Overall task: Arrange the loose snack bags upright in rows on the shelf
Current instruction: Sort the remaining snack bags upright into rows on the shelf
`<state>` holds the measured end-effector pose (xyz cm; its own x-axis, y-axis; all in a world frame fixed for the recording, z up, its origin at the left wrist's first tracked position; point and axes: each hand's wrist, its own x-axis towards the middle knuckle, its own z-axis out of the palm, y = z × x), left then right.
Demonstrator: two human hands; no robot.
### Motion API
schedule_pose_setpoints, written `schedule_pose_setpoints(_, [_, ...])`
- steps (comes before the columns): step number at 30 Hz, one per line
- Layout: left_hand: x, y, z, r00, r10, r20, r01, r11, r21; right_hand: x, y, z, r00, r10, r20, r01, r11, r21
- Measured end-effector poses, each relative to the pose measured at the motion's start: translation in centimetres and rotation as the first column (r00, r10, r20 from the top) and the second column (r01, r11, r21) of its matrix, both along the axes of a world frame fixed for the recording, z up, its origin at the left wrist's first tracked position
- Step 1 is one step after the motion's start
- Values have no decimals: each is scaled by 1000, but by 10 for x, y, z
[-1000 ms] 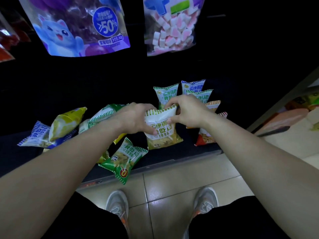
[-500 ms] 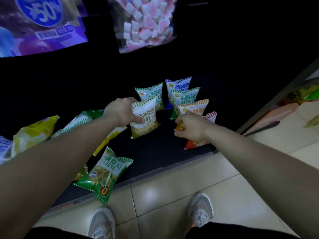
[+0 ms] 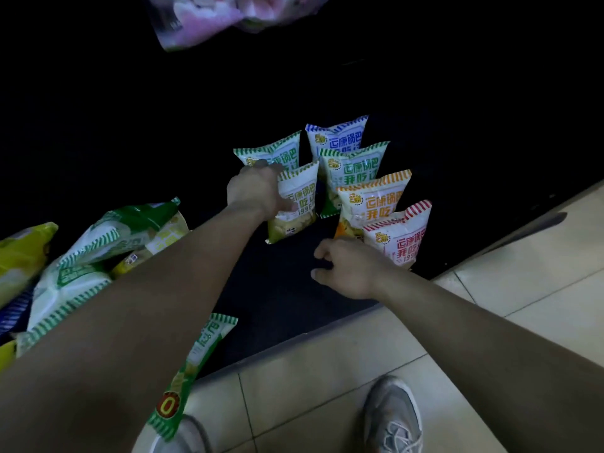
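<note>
Upright snack bags, 6: olive bag [image 3: 295, 204] in the left hand [image 3: 253, 191], green bag [image 3: 271, 152] just behind it, then blue bag [image 3: 340, 135], second green bag [image 3: 356, 171], orange bag [image 3: 372, 199], red bag [image 3: 402, 237] filed beyond the right hand [image 3: 346, 269]. Loose bags [image 3: 121, 230] lying left of the left hand: at least 5, overlapping. Marshmallow bag [image 3: 209, 21], 1; shoes [image 3: 392, 416], 2.

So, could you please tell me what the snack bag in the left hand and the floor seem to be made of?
Snack bag: probably thin plastic film, glossy and printed; it has a crimped striped top seal and a seemingly clear lower window.
Floor: likely glazed ceramic tile, pale with a soft sheen; grout lines and faint reflections show.
</note>
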<state>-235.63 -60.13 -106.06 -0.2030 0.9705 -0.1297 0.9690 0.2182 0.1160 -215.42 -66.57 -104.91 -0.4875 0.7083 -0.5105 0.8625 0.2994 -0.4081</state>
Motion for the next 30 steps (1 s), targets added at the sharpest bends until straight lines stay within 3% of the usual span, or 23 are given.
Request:
schedule_pose_setpoints(4, [6, -4, -2, 1000, -22, -9, 23, 994, 107, 1, -4, -4, 1000, -22, -5, 21, 999, -31])
schedule_pose_setpoints(10, [8, -9, 4, 999, -31, -40, 32, 998, 46, -1, -14, 1, 1000, 4, 23, -4, 999, -36])
schedule_pose_setpoints(16, [-19, -40, 48, 995, -8, 100, -2, 996, 92, -14, -16, 40, 989, 113, 99, -121, 990, 77])
schedule_pose_setpoints(24, [-97, -200, 133, 996, -34, -86, 22, 989, -144, -66, -53, 102, 934, 311, 177, -340, 925, 169])
schedule_pose_setpoints(30, [-148, -321, 110, 996, 89, 5, -79, 911, -404, -129, -128, 47, 919, 382, 100, -389, 920, 55])
